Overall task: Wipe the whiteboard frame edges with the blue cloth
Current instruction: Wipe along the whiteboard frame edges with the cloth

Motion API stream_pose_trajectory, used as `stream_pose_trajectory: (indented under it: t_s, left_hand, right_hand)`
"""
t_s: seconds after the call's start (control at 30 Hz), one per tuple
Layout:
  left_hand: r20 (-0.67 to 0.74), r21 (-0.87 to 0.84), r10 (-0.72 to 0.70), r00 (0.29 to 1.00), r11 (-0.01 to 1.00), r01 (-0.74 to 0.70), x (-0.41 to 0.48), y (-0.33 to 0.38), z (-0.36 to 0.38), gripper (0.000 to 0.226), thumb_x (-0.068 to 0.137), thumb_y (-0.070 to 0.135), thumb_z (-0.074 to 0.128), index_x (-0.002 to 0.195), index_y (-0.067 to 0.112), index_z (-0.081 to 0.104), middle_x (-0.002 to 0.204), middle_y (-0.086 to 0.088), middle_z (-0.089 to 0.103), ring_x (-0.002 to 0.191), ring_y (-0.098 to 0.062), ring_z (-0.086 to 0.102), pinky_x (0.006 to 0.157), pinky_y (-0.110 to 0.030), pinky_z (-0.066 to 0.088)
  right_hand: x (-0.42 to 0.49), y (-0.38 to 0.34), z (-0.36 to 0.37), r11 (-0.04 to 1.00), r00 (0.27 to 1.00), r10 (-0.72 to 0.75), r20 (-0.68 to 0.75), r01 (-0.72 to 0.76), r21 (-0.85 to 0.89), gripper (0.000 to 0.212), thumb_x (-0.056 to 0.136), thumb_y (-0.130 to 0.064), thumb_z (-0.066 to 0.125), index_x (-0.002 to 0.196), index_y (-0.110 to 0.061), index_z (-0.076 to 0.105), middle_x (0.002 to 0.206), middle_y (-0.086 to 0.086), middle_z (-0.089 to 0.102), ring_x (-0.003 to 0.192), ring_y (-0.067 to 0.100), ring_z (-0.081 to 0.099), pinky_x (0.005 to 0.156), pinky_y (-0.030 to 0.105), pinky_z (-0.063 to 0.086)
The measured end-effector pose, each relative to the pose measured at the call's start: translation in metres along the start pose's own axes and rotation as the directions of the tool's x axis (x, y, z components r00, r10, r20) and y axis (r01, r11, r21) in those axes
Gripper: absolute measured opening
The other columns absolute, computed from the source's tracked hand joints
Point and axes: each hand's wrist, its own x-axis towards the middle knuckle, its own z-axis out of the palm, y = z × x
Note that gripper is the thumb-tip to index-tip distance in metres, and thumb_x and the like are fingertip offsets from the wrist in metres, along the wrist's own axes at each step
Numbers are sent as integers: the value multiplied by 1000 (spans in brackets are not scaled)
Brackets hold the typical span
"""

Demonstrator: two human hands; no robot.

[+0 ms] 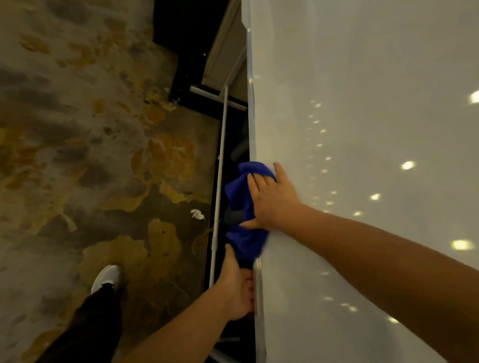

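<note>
Cloth (245, 210) is bunched against the left edge of the whiteboard (377, 168), wrapped over the frame (253, 139) where the white face meets the dark gap beside it. Your right hand (272, 198) presses flat on the cloth, fingers spread and pointing toward the edge, thumb lying on the board face; the grip is a loose open-palmed press, not a closed fist, clamping the cloth to the frame. Blue folds stick out above the fingers and below the heel of the hand. Your left hand (238, 286) sits just below the cloth on the same edge, fingers curled round behind the frame and hidden there, thumb up and touching the lower fold of the cloth; its grip is closed on the frame. The board face is glossy and shows round light reflections. A thin white rail (221, 177) runs alongside the frame, just apart from it, across the dark gap. Left of it lies patterned carpet (67, 139) in grey and yellow, with a small white scrap (197, 214) near the rail. Your left leg in a dark trouser and a white shoe (107, 277) stand on the carpet.
</note>
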Motion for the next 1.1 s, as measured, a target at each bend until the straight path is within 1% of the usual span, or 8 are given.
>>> stream_pose_trajectory:
  t_s: [0.17,0.27,0.43,0.6,0.73,0.8,0.93,1.1]
  left_hand:
    - [62,71,-170,984,984,165,17,52,2,109,68,92,23,107,1,67,99,-22,74,101,-35,66,78,-44,55]
    - [78,120,-223,972,970,213,21,83,5,112,69,92,19,116,1,66,112,-22,70,108,-36,62,92,-46,50]
    - [77,145,-309,948,944,296,24,80,7,113,69,92,22,114,-1,66,109,-23,71,108,-38,63,86,-46,52]
    - [104,125,-301,948,949,288,52,119,16,117,66,93,20,120,-1,63,113,-22,70,109,-38,63,97,-51,48]
    - [53,133,-265,963,957,256,69,160,48,113,65,94,19,108,1,65,110,-20,70,104,-36,63,78,-46,52]
    - [10,173,-254,967,953,249,77,177,68,111,65,94,20,105,1,67,103,-19,72,98,-35,66,71,-43,52]
    - [-15,74,-190,982,979,190,101,223,99,113,69,92,21,119,-2,61,111,-21,69,103,-36,64,84,-45,52]
    - [-74,100,-102,992,989,109,115,294,141,106,71,90,20,115,2,61,106,-20,68,101,-35,62,73,-43,51]
  right_hand:
    - [42,3,-13,992,993,107,46,-110,67,110,81,-84,26,154,-5,-2,163,15,10,150,32,6,118,58,-7]
    - [16,-24,0,988,1000,7,13,-8,154,91,91,-68,27,154,-5,9,161,15,19,149,33,10,117,55,-13]
    - [65,23,-13,996,1000,-25,9,24,86,84,92,-66,32,154,-11,19,161,8,25,148,26,20,117,57,-11]
    - [152,68,-30,997,999,41,-6,-41,65,85,91,-67,29,154,-12,18,163,12,15,150,29,9,118,57,-6]
    - [143,59,-11,976,971,-216,101,219,-14,85,90,-69,27,151,-10,29,159,11,28,150,31,10,117,59,-7]
    - [174,93,-18,976,975,-214,58,216,-30,81,92,-67,23,151,-12,29,160,8,28,150,28,10,117,59,-6]
    - [244,144,-32,994,994,-104,-36,103,-32,70,98,-56,20,153,-12,23,163,10,17,151,27,6,117,59,-8]
    - [255,155,-31,974,972,-226,-59,227,16,57,99,-50,30,142,-16,47,154,11,38,147,30,21,116,61,-10]
